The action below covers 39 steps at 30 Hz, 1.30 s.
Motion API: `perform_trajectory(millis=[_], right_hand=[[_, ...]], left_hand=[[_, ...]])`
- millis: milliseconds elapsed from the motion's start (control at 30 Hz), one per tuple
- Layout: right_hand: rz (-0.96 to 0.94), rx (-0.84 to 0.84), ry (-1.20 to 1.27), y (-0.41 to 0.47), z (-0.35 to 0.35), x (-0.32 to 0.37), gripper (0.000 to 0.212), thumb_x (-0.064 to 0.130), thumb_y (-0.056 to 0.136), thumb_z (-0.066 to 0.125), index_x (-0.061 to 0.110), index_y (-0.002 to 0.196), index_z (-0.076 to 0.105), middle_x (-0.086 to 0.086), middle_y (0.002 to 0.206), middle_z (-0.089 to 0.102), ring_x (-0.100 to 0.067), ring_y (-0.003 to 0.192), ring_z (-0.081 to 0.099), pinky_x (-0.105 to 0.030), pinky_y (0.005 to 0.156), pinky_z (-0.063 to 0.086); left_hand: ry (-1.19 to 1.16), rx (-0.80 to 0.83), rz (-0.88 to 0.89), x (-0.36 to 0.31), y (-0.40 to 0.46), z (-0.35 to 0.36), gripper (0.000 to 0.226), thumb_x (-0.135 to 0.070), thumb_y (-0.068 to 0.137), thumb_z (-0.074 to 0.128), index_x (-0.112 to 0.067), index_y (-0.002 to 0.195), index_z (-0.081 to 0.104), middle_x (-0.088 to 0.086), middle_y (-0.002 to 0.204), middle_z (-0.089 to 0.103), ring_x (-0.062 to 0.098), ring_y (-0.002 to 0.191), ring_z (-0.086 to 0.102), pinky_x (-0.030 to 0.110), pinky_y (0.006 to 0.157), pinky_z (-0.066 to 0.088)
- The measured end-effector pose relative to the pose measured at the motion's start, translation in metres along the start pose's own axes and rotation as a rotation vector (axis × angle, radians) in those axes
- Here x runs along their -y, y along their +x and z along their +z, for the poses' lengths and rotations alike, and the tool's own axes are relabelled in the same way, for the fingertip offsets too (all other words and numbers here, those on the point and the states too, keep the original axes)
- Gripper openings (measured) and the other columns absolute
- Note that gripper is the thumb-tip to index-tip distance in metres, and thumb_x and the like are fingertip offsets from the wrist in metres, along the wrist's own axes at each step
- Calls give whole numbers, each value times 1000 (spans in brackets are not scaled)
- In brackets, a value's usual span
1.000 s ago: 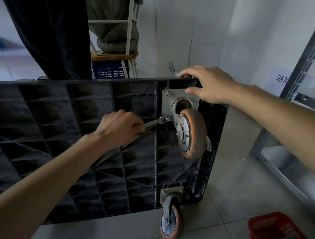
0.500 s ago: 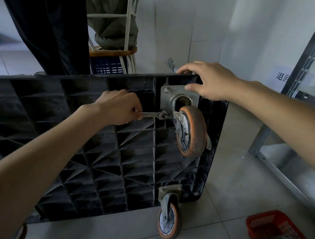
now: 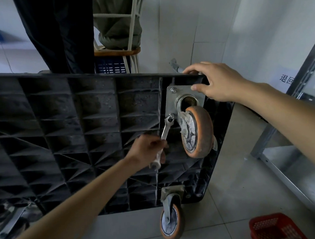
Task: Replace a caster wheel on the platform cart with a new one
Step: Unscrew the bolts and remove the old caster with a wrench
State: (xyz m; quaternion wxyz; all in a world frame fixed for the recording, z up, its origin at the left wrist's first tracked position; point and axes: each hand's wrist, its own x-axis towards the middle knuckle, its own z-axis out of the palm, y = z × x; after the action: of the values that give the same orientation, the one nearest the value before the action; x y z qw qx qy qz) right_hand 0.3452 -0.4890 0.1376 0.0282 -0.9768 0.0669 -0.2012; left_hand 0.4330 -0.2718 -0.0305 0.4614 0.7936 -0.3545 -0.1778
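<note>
Head view, cart: standing on its side edge, black ribbed plastic platform cart (image 3: 61,134) showing its underside to the camera.
Head view, caster: sitting at the upper right corner, worn orange-tyred caster wheel (image 3: 197,131) hanging from a square steel mounting plate (image 3: 172,103) bolted to the underside.
Head view, left hand: gripping the lower handle of a silver open-ended wrench (image 3: 165,130), left hand (image 3: 148,150) blurring below and left of the plate.
Head view, wrench axis: running up and to the right from the fist, jaw end seating on the plate's lower left bolt (image 3: 171,116).
Head view, right hand: bracing the corner, right hand (image 3: 215,80) curling fingers over the cart's top edge, thumb pressing on the plate's upper right part.
Head view, nearer hand: left hand nearer the bolt being worked, right hand nearer the plate's top; upper left bolt (image 3: 173,90) sitting exposed between them.
Head view, obstruction: crowding the wrench's swing on the right, the wheel's fork just beside the bolt.
Head view, surroundings: resting on the tiled floor, second orange caster (image 3: 171,223) at the lower corner; red plastic mesh basket (image 3: 275,227) lying at lower right; grey metal shelving frame (image 3: 283,139) standing along the right; wooden stool (image 3: 117,52) showing behind the cart.
</note>
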Motion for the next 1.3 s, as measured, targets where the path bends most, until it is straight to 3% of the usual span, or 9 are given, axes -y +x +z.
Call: perform_trajectory(millis=[100, 167, 367, 633, 767, 967, 1033, 1167, 1300], right_hand=[[-3, 1, 2, 1, 2, -1, 45, 28, 93, 70, 33, 135, 55, 4, 133, 60, -27, 117, 56, -38, 97, 43], [9, -6, 5, 1, 1, -2, 45, 28, 93, 70, 34, 135, 55, 5, 134, 60, -25, 113, 57, -35, 92, 41], [-2, -11, 6, 0, 2, -3, 44, 28, 93, 70, 34, 134, 55, 5, 132, 60, -27, 117, 56, -38, 94, 43], [0, -16, 13, 0, 2, -3, 44, 27, 93, 70, 32, 134, 55, 4, 132, 60, -26, 118, 56, -35, 92, 40], [-3, -11, 11, 0, 3, -4, 44, 27, 93, 70, 32, 135, 55, 4, 132, 60, -27, 119, 55, -36, 93, 40], [-7, -19, 19, 0, 3, -4, 44, 27, 92, 70, 32, 133, 56, 5, 131, 61, -26, 121, 55, -41, 98, 44], [-8, -18, 28, 1, 3, -4, 44, 27, 92, 71, 33, 133, 57, 6, 131, 61, -25, 121, 55, -43, 99, 44], [2, -16, 26, 1, 3, -3, 44, 27, 91, 71, 33, 132, 57, 6, 131, 61, -25, 121, 55, -43, 100, 44], [-6, -12, 22, 1, 3, -4, 44, 27, 92, 71, 32, 133, 57, 5, 131, 61, -26, 122, 55, -44, 100, 44]], left_hand=[[-270, 50, -91, 5, -5, 17, 20, -18, 100, 60, -8, 89, 72, 21, 78, 72, 35, 67, 72, 24, 55, 52], [-285, 70, -84, 7, -11, 16, 19, -15, 100, 60, -4, 92, 72, 19, 74, 72, 30, 65, 72, 26, 56, 55], [262, -196, 192, 6, -14, -32, 21, -27, 98, 61, -22, 80, 71, -6, 61, 69, 7, 55, 66, 34, 66, 57], [761, -41, 202, -36, -3, -78, 19, -40, 100, 55, -35, 88, 69, -8, 67, 67, 11, 64, 64, 37, 68, 56], [835, -41, 208, -46, 6, -83, 35, -43, 100, 55, -41, 65, 54, -10, 69, 64, 15, 70, 64, 37, 70, 53], [788, 33, 160, -61, 9, -93, 24, -42, 99, 56, -32, 85, 72, -9, 63, 69, 0, 53, 65, 27, 67, 53], [903, 14, 193, -71, 10, -96, 22, -44, 99, 56, -34, 86, 71, -11, 65, 67, 7, 64, 65, 30, 67, 50], [1099, -61, 261, -79, 10, -93, 24, -45, 99, 53, -35, 113, 70, -2, 105, 66, 26, 95, 64, 36, 75, 47], [1151, -81, 288, -82, 8, -91, 25, -46, 100, 51, -36, 115, 69, -1, 108, 67, 28, 97, 64, 34, 71, 43]])
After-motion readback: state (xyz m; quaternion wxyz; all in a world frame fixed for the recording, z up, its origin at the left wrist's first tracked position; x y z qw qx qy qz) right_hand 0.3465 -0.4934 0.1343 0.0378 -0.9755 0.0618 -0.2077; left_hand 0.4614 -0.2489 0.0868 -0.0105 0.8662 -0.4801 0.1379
